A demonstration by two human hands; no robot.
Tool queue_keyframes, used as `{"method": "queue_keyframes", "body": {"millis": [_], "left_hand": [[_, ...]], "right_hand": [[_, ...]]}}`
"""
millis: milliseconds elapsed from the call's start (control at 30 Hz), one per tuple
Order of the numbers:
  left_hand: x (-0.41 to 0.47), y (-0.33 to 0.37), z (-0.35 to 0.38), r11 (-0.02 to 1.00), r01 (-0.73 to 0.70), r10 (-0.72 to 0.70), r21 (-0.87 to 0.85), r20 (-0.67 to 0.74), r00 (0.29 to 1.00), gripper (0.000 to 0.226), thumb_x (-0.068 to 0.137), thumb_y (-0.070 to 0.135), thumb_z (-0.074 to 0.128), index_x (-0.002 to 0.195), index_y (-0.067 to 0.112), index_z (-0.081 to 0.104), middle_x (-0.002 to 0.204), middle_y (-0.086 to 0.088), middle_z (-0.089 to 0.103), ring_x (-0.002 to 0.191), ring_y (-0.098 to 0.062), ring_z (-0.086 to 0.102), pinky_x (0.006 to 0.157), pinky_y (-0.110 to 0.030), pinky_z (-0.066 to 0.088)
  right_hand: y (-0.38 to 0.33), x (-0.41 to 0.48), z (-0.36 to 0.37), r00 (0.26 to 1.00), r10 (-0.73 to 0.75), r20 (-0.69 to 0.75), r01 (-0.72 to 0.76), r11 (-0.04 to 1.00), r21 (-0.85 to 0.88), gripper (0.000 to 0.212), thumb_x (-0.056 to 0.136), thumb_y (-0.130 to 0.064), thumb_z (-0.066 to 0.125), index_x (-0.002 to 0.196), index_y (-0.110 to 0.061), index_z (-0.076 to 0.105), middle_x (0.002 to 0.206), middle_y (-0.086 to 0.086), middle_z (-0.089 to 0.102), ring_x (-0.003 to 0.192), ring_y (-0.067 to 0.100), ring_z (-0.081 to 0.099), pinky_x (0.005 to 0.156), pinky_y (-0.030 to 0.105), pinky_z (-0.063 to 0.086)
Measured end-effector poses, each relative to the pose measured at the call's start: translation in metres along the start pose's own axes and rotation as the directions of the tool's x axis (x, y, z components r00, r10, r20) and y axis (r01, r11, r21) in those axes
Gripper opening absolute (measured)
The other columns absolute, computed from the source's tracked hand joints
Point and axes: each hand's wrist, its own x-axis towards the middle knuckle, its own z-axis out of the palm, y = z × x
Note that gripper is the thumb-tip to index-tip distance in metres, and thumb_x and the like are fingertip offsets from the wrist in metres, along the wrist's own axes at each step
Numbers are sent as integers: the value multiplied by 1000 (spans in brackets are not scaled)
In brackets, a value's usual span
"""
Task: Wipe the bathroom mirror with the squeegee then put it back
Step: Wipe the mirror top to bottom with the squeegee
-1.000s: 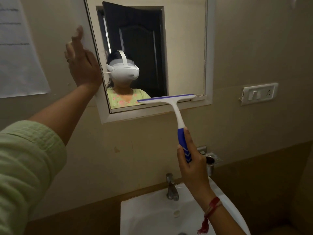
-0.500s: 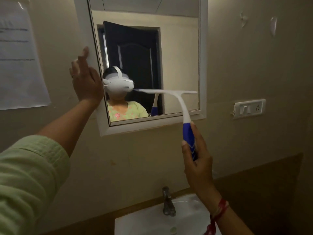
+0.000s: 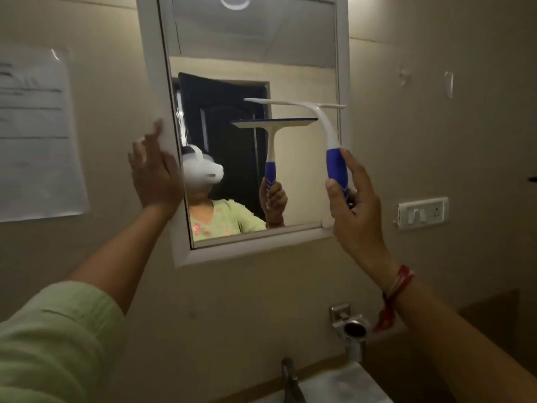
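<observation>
Squeegee point(image 3: 327, 132): one, held before the right half of the one mirror point(image 3: 302, 175), with its reflection showing in the glass. Its blue handle stands nearly upright and the white blade on top runs level, left to right. Whether the blade touches the glass is unclear. The right hand point(image 3: 357, 210) grips the handle. The left hand point(image 3: 154, 178) lies flat, fingers straight, on the mirror's left frame. One paper sheet point(image 3: 35, 135) hangs to the left, its writing too blurred to read. One switch plate point(image 3: 422, 212) sits to the right.
</observation>
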Motion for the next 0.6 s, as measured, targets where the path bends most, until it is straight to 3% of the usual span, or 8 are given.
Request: {"method": "queue_keyframes", "body": {"millis": [133, 233, 367, 433, 600], "left_hand": [[1, -1, 1, 999, -22, 22, -43, -5, 1000, 50, 89, 5, 33, 137, 18, 39, 111, -23, 52, 100, -36, 46, 87, -42, 36], [0, -4, 4, 998, -50, 49, -33, -10, 999, 48, 89, 4, 34, 136, 17, 40, 107, -23, 52, 98, -38, 45, 89, -44, 35], [2, -4, 4, 997, -70, 69, -35, -22, 997, 48, 87, 7, 32, 134, 14, 40, 101, -22, 52, 93, -34, 43, 90, -44, 33], [2, -4, 4, 997, -73, 72, -37, -20, 997, 48, 88, 9, 31, 134, 14, 40, 97, -21, 51, 91, -34, 43, 87, -44, 34], [1, -4, 3, 997, -70, 69, -36, -10, 998, 48, 87, 13, 29, 134, 15, 40, 93, -21, 49, 89, -34, 43, 89, -44, 31]], "right_hand": [[-2, 50, 11, 998, -49, -32, 49, 999, 8, 48, 95, -27, 47, 140, -23, 32, 98, 10, 53, 60, 3, 51, 57, 18, 47], [-7, 89, 21, 991, -126, -43, 127, 992, 5, 47, 95, -25, 47, 140, -21, 32, 113, 15, 56, 75, 8, 55, 65, 21, 52], [-15, 136, 36, 965, -254, -69, 254, 967, -17, 47, 95, -19, 49, 138, -13, 34, 124, 0, 51, 82, 8, 58, 67, 7, 49], [-15, 153, 42, 958, -272, -87, 272, 962, -20, 47, 94, -19, 50, 137, -11, 36, 125, 5, 53, 89, 14, 60, 68, 6, 48], [-11, 177, 46, 961, -256, -103, 253, 966, -48, 47, 94, -20, 51, 137, -13, 35, 132, 10, 52, 103, 26, 60, 80, 21, 53]]}}
